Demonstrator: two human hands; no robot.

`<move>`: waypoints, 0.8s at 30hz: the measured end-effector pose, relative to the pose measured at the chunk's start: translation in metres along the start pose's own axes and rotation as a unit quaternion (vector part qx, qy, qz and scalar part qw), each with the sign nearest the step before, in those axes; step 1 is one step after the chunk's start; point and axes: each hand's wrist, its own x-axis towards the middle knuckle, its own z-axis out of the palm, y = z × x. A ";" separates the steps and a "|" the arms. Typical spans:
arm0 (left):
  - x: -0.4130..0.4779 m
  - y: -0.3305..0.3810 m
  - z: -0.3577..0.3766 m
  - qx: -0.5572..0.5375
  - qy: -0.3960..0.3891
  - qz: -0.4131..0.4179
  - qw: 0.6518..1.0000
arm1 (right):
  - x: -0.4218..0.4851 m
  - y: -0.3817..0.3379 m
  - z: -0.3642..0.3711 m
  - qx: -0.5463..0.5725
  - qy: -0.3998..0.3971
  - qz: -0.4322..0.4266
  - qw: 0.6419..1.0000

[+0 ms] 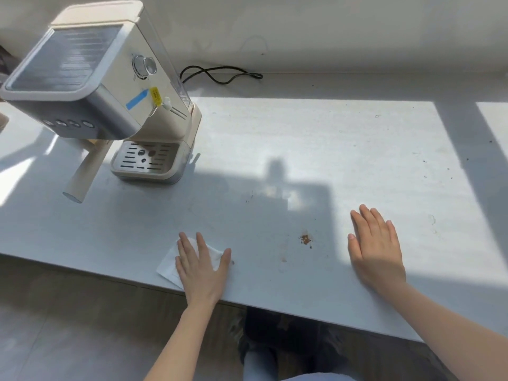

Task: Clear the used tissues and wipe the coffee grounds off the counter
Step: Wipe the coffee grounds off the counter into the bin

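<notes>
A white tissue lies flat near the counter's front edge, and my left hand presses down on it with fingers spread. A small brown patch of coffee grounds sits on the grey counter between my hands, with fainter smears and specks around it. My right hand rests flat and empty on the counter, to the right of the grounds. A few dark specks also dot the counter at the far right.
A cream espresso machine with a drip tray stands at the back left, its portafilter handle sticking out toward the front. Its black cord lies along the wall. The counter's front edge runs just below my hands.
</notes>
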 end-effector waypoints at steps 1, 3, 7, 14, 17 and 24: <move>0.007 -0.004 -0.004 -0.004 -0.003 -0.012 1.000 | 0.000 0.000 0.000 0.000 0.000 0.001 1.000; 0.018 -0.008 -0.011 -0.042 -0.012 -0.045 0.998 | 0.000 0.000 0.000 0.003 0.002 0.004 1.000; 0.030 -0.009 -0.015 -0.117 0.041 -0.102 0.987 | 0.001 0.000 0.001 0.000 0.007 0.001 1.000; 0.014 0.011 -0.001 -0.128 0.083 -0.088 0.984 | 0.001 -0.001 -0.001 -0.008 -0.012 0.007 1.000; 0.024 0.018 -0.002 -0.169 0.079 -0.126 0.974 | 0.003 -0.003 -0.004 -0.007 -0.037 0.024 0.999; 0.060 0.022 -0.009 -0.043 0.049 -0.118 0.991 | 0.006 -0.007 -0.009 0.028 -0.047 0.052 0.997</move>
